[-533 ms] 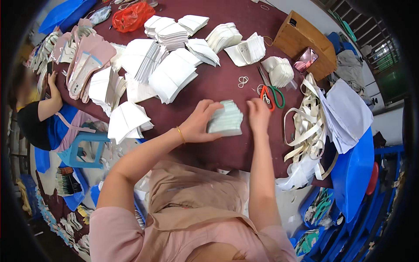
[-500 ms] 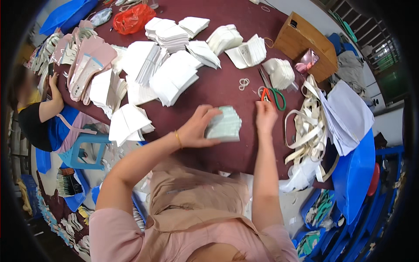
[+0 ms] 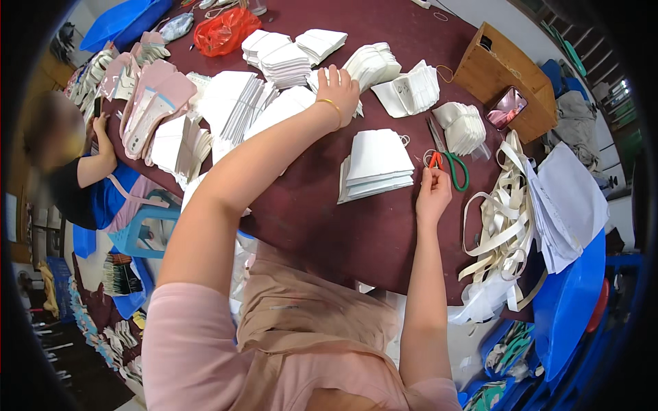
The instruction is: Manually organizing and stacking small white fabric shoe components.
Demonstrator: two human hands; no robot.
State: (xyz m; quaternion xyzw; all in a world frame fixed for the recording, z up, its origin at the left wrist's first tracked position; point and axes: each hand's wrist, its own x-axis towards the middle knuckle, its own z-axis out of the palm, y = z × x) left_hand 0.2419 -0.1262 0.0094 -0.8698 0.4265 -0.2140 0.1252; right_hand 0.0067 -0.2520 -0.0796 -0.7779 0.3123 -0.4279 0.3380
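Observation:
My left hand [image 3: 334, 96], a gold bangle on its wrist, reaches far across the table onto a stack of white cut pieces; its fingers are stretched and mostly cover that stack. In front of me lies another stack of white pieces [image 3: 377, 164], its layers slightly fanned and no hand touching it. To the right of it, my right hand [image 3: 434, 195] is closed in a pinch; whatever is between the fingertips is too small to make out. Just beyond those fingertips lie scissors [image 3: 456, 171] with green and orange on the handles.
White stacks [image 3: 236, 103] and pink pieces [image 3: 157, 103] cover the table's far left. A wooden box [image 3: 507, 75] with a phone [image 3: 507, 108] against it stands far right, near cream straps [image 3: 504, 226] and white sheets [image 3: 569, 205]. Another person [image 3: 82, 164] sits at left.
My left hand has let go of a pale stack and moved away to the far stacks. A white stack now lies in front of me. My right hand stays pinched by the scissors.

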